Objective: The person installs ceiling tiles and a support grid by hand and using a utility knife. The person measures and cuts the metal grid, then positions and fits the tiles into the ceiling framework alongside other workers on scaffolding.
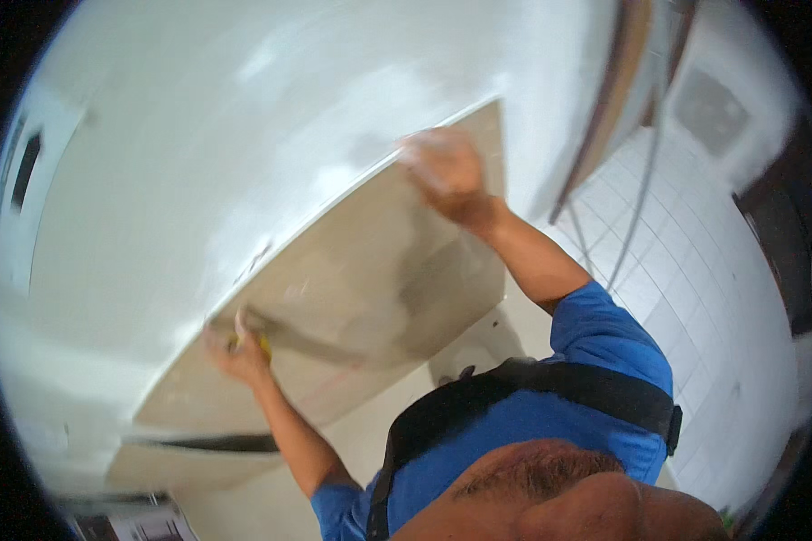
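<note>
Board [361, 288], one: a broad tan sheet, lying before me, its long pale edge running aslant along the whitish wall [198, 162] and its face turning toward me. Dark shadows are falling across it, one of them below my right hand.

Right hand [444, 171], one: reaching to the board's pale edge, near the upper right corner. Its fingers are bending toward that edge and blurring; I am not managing to tell whether they are clamping on it.

Left hand [235, 353], one: resting at the same edge, farther left and nearer the lower end. The thumb is standing up, apart from the fingers. A small yellow thing [264, 348] is showing beside the palm, too small to identify; whether I am gripping it or the board, I cannot tell.

Dark strip [216, 443], one: tapering leftward, lying below my left hand.

Clothing: a blue shirt [604, 334], which I am wearing with a black strap [460, 406] running across it.

Right side: a brown wooden strip [604, 108] is slanting down beside the wall; a grey cable [645, 198] is hanging over the white tiled floor [695, 279].
</note>
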